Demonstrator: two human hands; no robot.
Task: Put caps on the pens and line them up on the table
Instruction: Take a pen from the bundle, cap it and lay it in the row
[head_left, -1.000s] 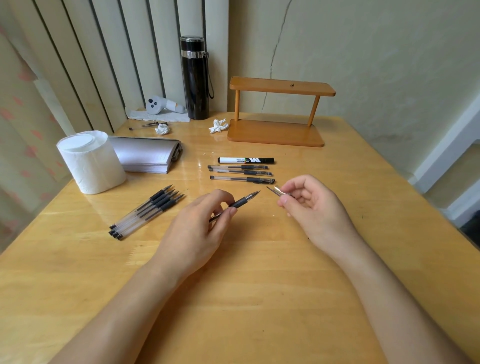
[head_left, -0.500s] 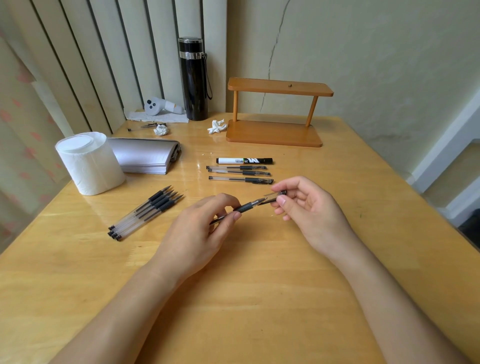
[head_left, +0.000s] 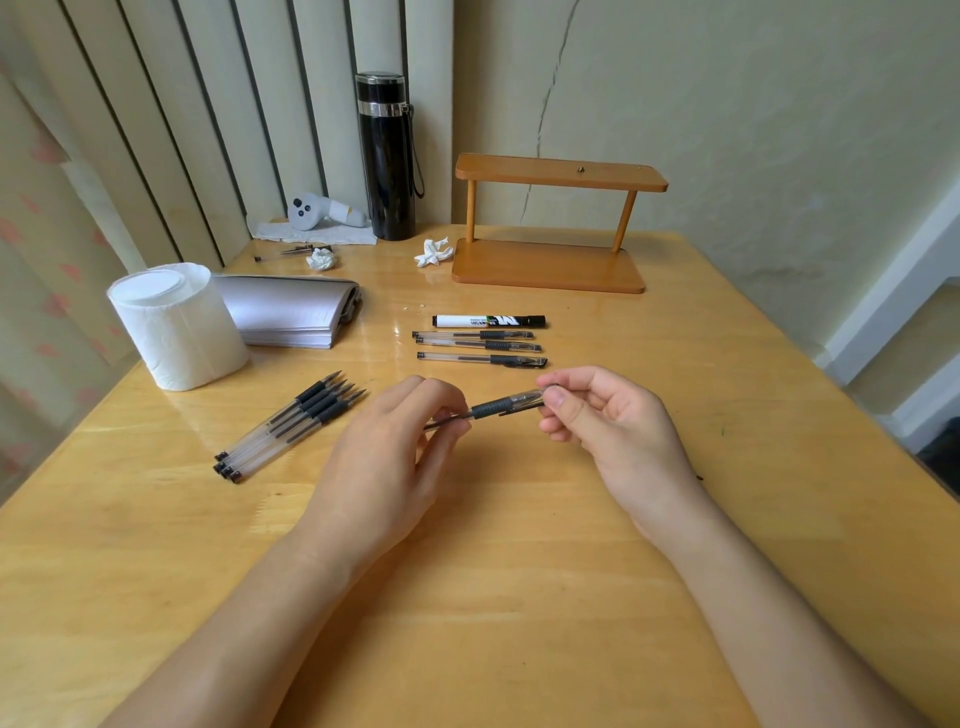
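Above the table (head_left: 519, 597), mid-capping: left hand (head_left: 384, 467) pinches the pen (head_left: 488, 409) barrel, right hand (head_left: 613, 421) closed on the clear cap (head_left: 527, 399) over its tip. Capped row (head_left: 480, 345) beyond, uncapped pens (head_left: 291, 428) left. Next, I'd guess: press the cap home, lay it beside the row.

Single head-worn wide-angle view, looking forward and down, close over the wooden table (head_left: 519, 597), forearms entering from the lower frame edge, wall and blinds across the upper frame
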